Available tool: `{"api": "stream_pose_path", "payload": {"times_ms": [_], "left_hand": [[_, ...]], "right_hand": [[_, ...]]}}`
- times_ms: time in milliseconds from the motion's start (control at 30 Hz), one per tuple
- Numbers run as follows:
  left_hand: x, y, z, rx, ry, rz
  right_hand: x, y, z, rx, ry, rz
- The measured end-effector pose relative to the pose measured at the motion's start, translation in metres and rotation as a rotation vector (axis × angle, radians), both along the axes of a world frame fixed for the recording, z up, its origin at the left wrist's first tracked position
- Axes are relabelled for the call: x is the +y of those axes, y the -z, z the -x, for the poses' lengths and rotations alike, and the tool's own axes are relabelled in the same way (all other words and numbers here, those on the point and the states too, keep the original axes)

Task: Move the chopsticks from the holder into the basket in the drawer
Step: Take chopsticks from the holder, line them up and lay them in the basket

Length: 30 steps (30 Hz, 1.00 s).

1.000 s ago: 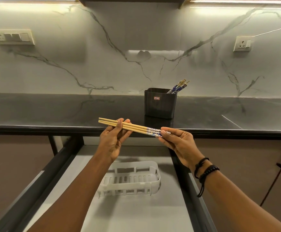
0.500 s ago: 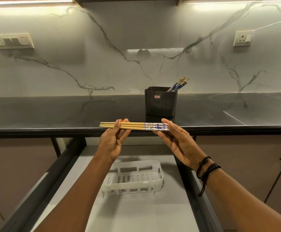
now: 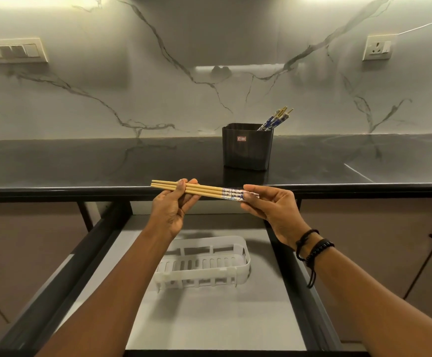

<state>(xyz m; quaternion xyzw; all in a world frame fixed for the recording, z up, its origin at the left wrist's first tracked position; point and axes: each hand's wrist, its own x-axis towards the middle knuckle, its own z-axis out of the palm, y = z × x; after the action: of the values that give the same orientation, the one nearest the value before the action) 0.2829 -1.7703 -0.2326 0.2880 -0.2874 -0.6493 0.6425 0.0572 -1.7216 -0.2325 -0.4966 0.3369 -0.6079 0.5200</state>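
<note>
Above open grey drawer (image 3: pixel 209 318), both hands — left hand (image 3: pixel 173 204), right hand (image 3: pixel 274 210) — grip level bamboo chopsticks (image 3: pixel 204 189); next, lower into white slotted plastic basket (image 3: pixel 240 264).

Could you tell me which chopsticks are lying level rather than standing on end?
The bundle of chopsticks held between left hand and right hand; the others lean upright in the black holder.

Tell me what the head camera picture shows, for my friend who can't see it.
Two hands, left and right, hold a bundle of chopsticks level above an open drawer with an empty white basket inside. Behind, on a dark counter, a black holder keeps more chopsticks.
</note>
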Motion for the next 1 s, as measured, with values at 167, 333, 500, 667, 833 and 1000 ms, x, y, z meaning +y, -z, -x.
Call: {"api": "stream_pose_path", "payload": {"times_ms": [167,333,500,667,833,1000], "left_hand": [[-0.001,0.001,-0.001,-0.050,-0.003,-0.057],[-0.007,0.003,-0.019,-0.081,-0.156,-0.124],[-0.019,0.020,-0.042,-0.672,-0.413,-0.250],[-0.018,0.039,-0.055,-1.388,-0.283,-0.357],[-0.013,0.049,-0.062,-1.646,0.016,-0.415],[-0.015,0.049,-0.060,-1.717,0.118,-0.396]], "right_hand": [[-0.004,0.005,0.000,0.013,0.052,-0.052],[-0.008,0.012,0.009,0.026,0.068,-0.136],[-0.012,0.026,0.017,0.108,0.039,-0.230],[-0.020,0.050,0.007,0.321,0.003,-0.381],[-0.030,0.065,-0.012,0.324,-0.061,-0.447],[-0.040,0.062,0.001,0.335,-0.088,-0.461]]}}
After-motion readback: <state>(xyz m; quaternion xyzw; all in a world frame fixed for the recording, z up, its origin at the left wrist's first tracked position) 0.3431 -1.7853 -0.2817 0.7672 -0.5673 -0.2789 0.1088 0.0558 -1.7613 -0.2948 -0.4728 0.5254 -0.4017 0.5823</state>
